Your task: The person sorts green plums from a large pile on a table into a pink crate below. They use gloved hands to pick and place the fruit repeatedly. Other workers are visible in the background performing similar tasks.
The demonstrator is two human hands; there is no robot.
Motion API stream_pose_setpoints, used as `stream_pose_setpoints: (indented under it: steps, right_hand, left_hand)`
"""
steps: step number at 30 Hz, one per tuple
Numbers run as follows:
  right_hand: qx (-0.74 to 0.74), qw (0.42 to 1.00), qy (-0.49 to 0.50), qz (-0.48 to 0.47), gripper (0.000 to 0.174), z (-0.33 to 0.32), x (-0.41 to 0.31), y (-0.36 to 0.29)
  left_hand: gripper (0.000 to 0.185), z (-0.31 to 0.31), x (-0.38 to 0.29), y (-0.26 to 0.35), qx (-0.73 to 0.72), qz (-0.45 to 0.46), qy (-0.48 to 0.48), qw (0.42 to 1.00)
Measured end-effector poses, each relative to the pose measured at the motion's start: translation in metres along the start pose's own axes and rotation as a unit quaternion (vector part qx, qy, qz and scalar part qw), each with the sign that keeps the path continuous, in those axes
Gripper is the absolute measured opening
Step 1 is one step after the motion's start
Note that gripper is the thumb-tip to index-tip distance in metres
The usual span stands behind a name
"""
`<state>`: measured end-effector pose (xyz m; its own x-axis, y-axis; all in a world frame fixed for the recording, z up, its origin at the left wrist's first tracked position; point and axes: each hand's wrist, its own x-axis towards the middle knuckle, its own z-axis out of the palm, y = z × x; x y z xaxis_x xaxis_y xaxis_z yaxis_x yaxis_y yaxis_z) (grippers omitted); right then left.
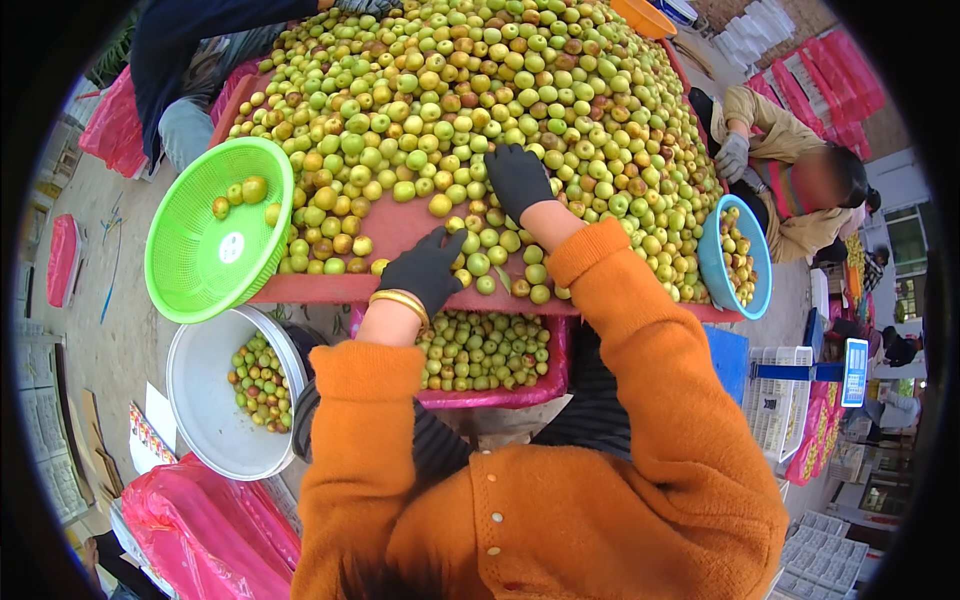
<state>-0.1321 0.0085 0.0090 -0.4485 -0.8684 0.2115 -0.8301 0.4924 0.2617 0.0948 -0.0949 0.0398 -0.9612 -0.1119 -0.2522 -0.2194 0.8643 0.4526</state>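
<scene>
A large heap of green and reddish-brown jujube-like fruits covers a red table. My right hand, in a black glove, lies on the near slope of the heap, its fingertips against the fruits. Nearer the table's front edge, my left hand, gloved in black with a gold bangle at the wrist, reaches beside some loose fruits, fingers partly spread; whether it touches one is unclear. Below the edge, a pink-lined crate holds more fruits.
At the table's left edge tilts a green plastic basket with several fruits. A white bucket with fruits stands below it. A blue basket of fruits is at the right edge. One person's gloved hand is at right, another's at the top.
</scene>
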Motion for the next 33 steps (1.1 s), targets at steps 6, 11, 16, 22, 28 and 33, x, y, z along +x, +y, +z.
stream_pose_setpoints:
  steps: [6,11,16,22,28,33]
  right_hand:
    - [0.252,0.962,-0.099,0.031,0.020,-0.023,-0.026,0.000]
    - [0.243,0.954,0.009,0.177,0.021,-0.038,0.027,0.031]
    - [0.216,0.969,-0.016,0.115,0.038,-0.041,0.095,0.037]
    - [0.131,0.972,-0.159,0.115,0.040,-0.053,0.130,0.001]
    - [0.201,0.958,-0.064,0.197,0.028,-0.034,0.120,0.009]
    - [0.700,0.655,0.077,0.273,0.026,-0.050,0.066,0.004]
  left_hand:
    - [0.073,0.007,-0.001,-0.005,0.000,0.000,0.009,1.000]
    - [0.075,-0.001,-0.004,0.000,-0.004,-0.003,0.003,1.000]
    - [0.073,-0.002,-0.001,0.004,0.011,0.000,-0.002,1.000]
    - [0.070,-0.007,-0.006,0.004,0.005,-0.024,-0.008,1.000]
    - [0.070,0.000,-0.003,0.000,0.004,-0.011,0.010,1.000]
    - [0.072,0.001,-0.004,0.002,0.019,-0.011,0.018,1.000]
